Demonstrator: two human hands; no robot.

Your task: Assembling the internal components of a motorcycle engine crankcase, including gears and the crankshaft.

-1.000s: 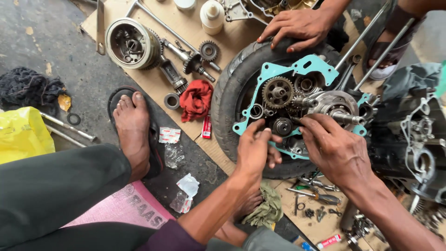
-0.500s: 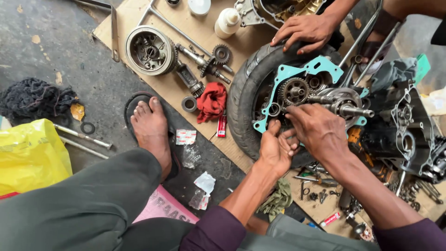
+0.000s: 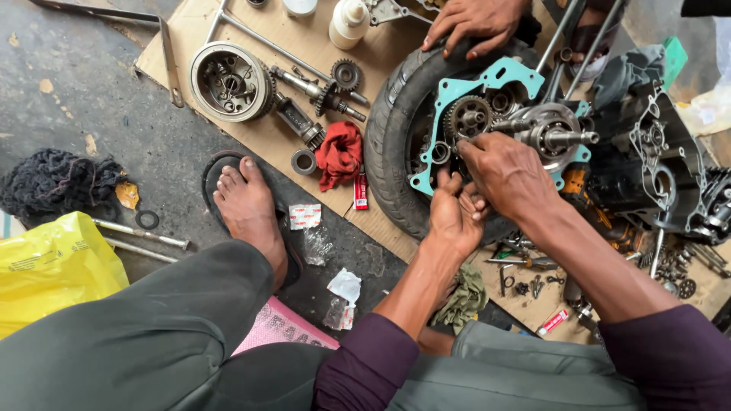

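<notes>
The engine case (image 3: 533,129), with its teal gasket (image 3: 502,76) and exposed gear (image 3: 467,117), lies on the black tyre (image 3: 392,144) straight ahead of you. Your right hand (image 3: 506,175) is curled over the gear cluster, fingertips pinched on some part I cannot make out; your left hand (image 3: 454,215) sits just below, fingers bent against the case's lower edge. You seem to be at the seating step, so next wants a steady, square press. Another person's hand (image 3: 478,21) rests on the tyre's far side, beside the cardboard (image 3: 304,46) holding the clutch drum (image 3: 230,81) and red rag (image 3: 339,152).
</notes>
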